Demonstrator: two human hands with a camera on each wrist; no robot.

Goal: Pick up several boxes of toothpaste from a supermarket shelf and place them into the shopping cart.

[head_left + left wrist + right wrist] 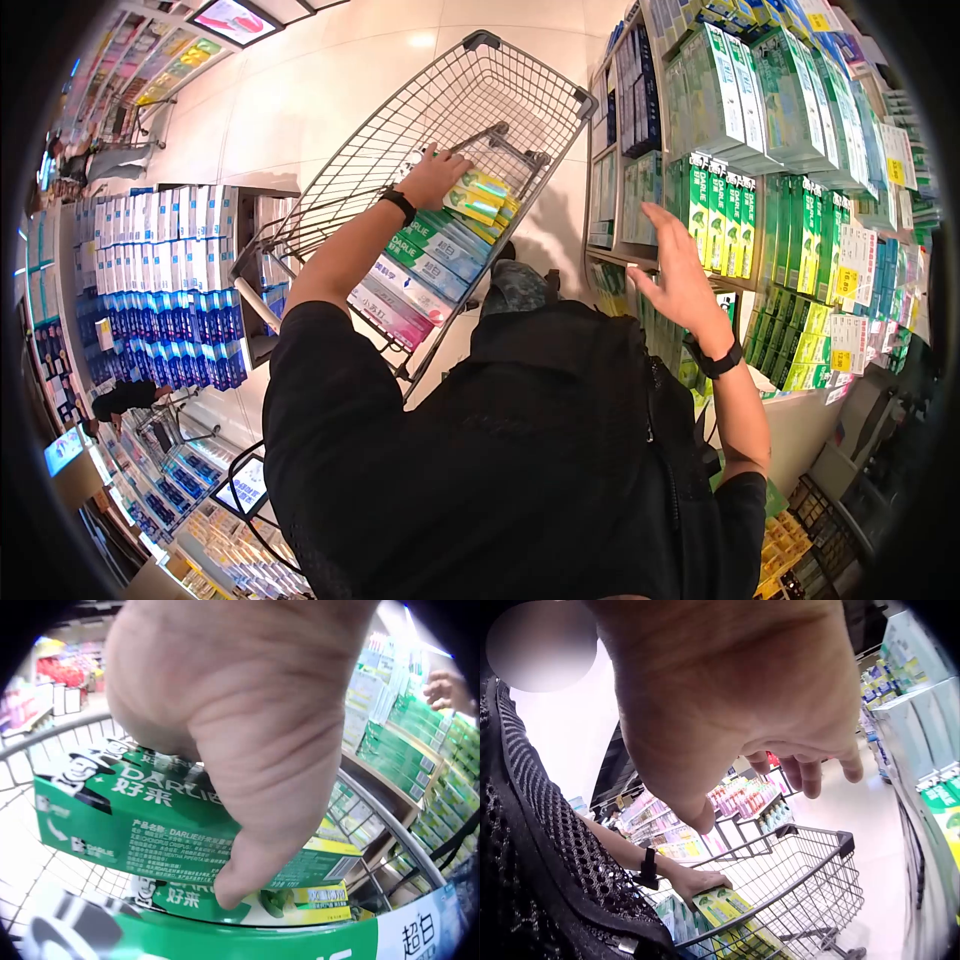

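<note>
My left hand (432,180) is in the wire cart, its fingers and thumb curled round green-and-yellow DARLIE toothpaste boxes (478,197). In the left wrist view the thumb lies against the front of a green box (112,817), above another green box (180,900). Nearer the cart handle lie green, blue, white and pink boxes (395,312). My right hand (680,265) hangs in the air beside the shelf with fingers spread and nothing in it; in the right wrist view the same hand (742,712) is above the cart (802,862).
Shelves of green and yellow DARLIE boxes (722,215) stand on the right, with clear plastic-cased packs (720,85) above and price tags (852,265). Stacked blue and white boxes (165,290) are on the left. Pale floor (280,110) stretches beyond the cart.
</note>
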